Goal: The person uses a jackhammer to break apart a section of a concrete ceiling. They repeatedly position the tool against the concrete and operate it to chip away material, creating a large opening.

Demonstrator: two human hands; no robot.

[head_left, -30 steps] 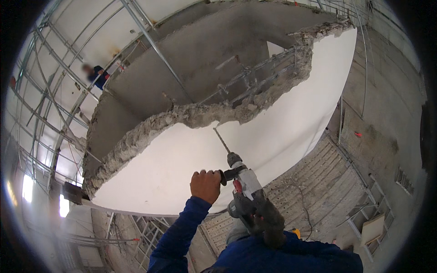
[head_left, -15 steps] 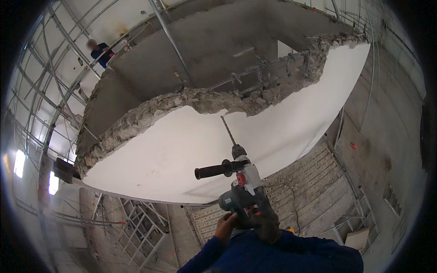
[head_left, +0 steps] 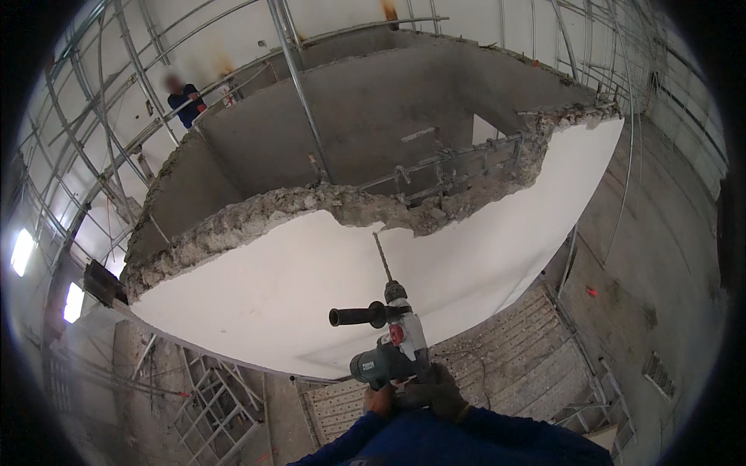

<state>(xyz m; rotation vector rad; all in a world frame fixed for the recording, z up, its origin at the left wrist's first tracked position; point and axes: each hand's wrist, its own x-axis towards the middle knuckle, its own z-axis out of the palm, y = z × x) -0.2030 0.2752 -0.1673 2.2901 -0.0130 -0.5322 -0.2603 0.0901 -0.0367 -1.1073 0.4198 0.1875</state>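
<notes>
A rotary hammer drill [head_left: 406,334] with a grey and white body and a red knob points away from me. Its long bit [head_left: 382,260] ends at the broken top edge of the white wall [head_left: 256,303], just below a small notch. My left hand [head_left: 379,400] grips the underside of the drill near the motor housing. At the rear handle, my right hand [head_left: 445,394] is closed round the tool; its fingers are partly hidden. The black side handle [head_left: 353,316] sticks out to the left with no hand on it.
Jagged concrete [head_left: 272,210] runs along the wall top, with bent rebar [head_left: 435,182] exposed behind it. A perforated platform [head_left: 513,357] lies below at right. Scaffold poles [head_left: 299,93] rise around the pit. Another person [head_left: 185,102] stands at the far left.
My view has tilted, so the wall and drill sit lower in the picture. The bit tip remains by the same notch, and both hands keep their hold on the drill.
</notes>
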